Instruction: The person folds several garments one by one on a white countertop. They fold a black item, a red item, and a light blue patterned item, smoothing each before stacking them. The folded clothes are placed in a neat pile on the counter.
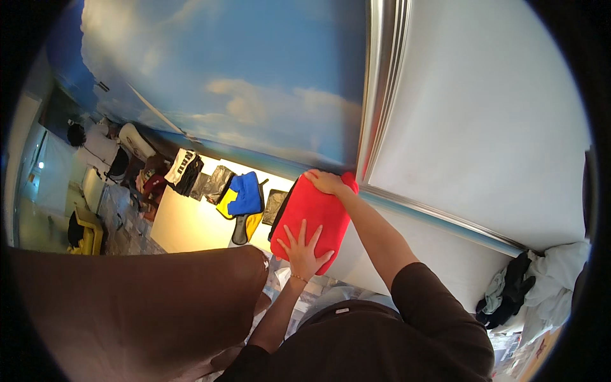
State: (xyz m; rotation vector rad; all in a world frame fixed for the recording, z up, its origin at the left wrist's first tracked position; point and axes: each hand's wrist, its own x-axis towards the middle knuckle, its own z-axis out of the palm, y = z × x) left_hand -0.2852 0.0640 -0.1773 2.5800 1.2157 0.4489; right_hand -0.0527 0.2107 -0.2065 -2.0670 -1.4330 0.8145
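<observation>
Left hand [305, 249]: open, flat on red cloth [313, 215], at 6 o'clock
Right hand [324, 182]: gripping its 12 o'clock edge

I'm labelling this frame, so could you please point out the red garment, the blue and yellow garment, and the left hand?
red garment [317, 207], head view, middle of its flat face
blue and yellow garment [245, 196], head view, blue upper part
left hand [304, 249], head view, back of the hand
</observation>
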